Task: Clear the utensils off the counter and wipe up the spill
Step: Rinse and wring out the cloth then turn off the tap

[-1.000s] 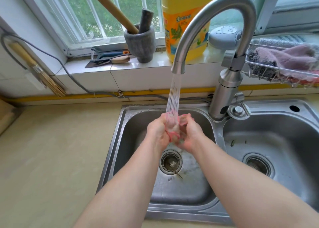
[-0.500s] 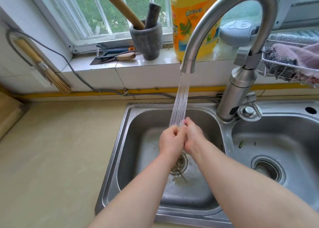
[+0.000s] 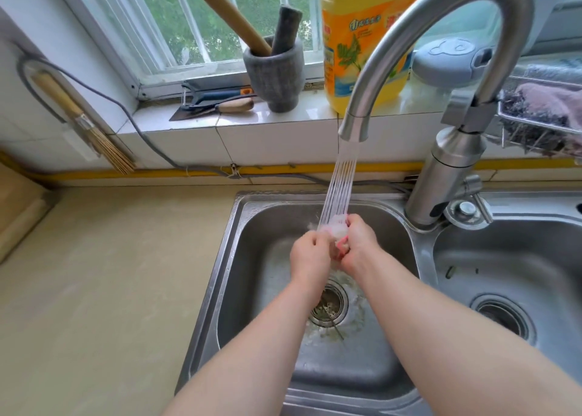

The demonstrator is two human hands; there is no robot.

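Observation:
Both my hands are together over the left sink basin (image 3: pixel 227 258), under the running water (image 3: pixel 340 188) from the curved steel tap (image 3: pixel 447 28). My left hand (image 3: pixel 310 256) and my right hand (image 3: pixel 360 245) are curled round a small pale pink cloth (image 3: pixel 338 239), which is mostly hidden between them. The stream falls onto the cloth and my right fingers. Water and bits of debris lie around the drain (image 3: pixel 329 305) below. The beige counter (image 3: pixel 110 274) stretches to the left of the sink.
On the window sill stand a grey mortar with a pestle (image 3: pixel 274 75), a yellow detergent bottle (image 3: pixel 356 53) and a knife with a peeler (image 3: pixel 214 103). A wire rack of cloths (image 3: pixel 541 113) hangs at right. A wooden board (image 3: pixel 19 207) lies at far left.
My hands dropped lower in the basin, then rose back into the stream; the pink cloth is now bunched tighter between them. The camera has moved closer to the sink.

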